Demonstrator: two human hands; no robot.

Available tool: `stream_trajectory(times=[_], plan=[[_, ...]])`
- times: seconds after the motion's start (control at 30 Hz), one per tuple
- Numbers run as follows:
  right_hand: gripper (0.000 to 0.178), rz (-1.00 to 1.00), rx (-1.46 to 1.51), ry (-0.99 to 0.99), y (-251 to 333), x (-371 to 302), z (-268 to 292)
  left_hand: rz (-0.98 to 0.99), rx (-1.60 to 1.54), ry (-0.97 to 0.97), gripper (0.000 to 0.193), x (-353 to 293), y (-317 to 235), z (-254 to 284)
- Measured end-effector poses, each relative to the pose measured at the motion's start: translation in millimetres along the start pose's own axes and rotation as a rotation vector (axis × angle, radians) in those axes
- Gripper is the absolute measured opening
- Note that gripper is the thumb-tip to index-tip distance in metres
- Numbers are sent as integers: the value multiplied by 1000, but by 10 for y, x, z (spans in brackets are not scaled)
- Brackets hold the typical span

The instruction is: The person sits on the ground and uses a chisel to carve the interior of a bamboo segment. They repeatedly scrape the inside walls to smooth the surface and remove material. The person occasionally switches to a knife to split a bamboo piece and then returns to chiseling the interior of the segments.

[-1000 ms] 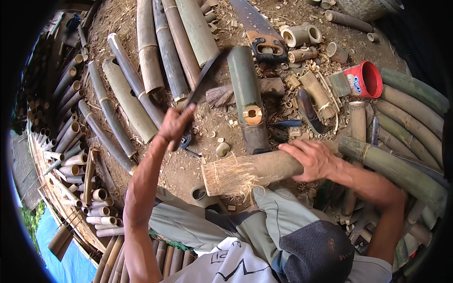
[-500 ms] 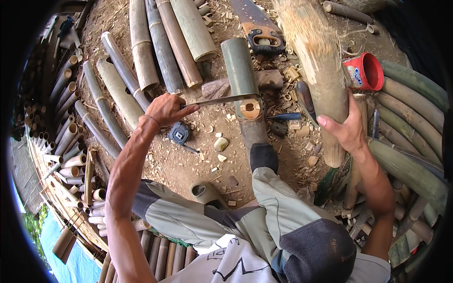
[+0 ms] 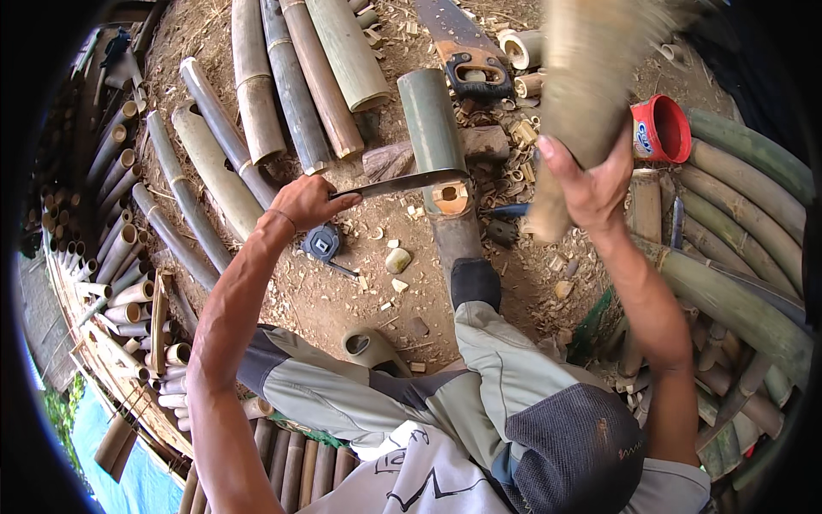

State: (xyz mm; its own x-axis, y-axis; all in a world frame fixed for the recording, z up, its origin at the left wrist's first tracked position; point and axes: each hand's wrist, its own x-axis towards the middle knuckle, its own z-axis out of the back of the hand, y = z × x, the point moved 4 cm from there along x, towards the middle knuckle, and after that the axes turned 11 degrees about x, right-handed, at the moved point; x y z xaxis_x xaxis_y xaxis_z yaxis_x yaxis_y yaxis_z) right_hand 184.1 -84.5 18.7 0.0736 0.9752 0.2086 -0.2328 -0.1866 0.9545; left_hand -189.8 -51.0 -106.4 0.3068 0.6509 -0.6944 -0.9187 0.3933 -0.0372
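My left hand (image 3: pixel 308 201) grips the handle of a long machete (image 3: pixel 402 182). Its blade lies across the cut end of a green bamboo pole (image 3: pixel 428 120) that points away from me on the ground. My foot in a dark sock (image 3: pixel 473 283) rests at the near end of that pole. My right hand (image 3: pixel 591 180) is shut on a thick, pale, frayed bamboo billet (image 3: pixel 591 77), held up high to the right of the pole and blurred by motion.
A tape measure (image 3: pixel 323 244) lies on the dirt below my left hand. A hand saw (image 3: pixel 467 51) and a red cup (image 3: pixel 664 128) lie beyond the pole. Bamboo poles (image 3: pixel 257 94) fan out at the left and top, with more stacked at the right (image 3: pixel 736 223). A green shoe (image 3: pixel 368 347) sits by my leg.
My left hand brought the machete down from a raised position onto the pole's cut end. My right hand lifted the frayed billet from the ground up high.
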Motion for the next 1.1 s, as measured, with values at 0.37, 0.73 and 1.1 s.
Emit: stream_trajectory(times=[0.37,0.73,1.1], plan=[[88,-7,-87,43,-56,-41,-133,-22,-39,45,85,50,-15,-32],[99,-357,45,253,-309,-497,28,-149,146,-335,44,-376,-267,-371],[102,-605,-441,108,-918,-3226,660,420,-152,-806,40,10,444,-39]])
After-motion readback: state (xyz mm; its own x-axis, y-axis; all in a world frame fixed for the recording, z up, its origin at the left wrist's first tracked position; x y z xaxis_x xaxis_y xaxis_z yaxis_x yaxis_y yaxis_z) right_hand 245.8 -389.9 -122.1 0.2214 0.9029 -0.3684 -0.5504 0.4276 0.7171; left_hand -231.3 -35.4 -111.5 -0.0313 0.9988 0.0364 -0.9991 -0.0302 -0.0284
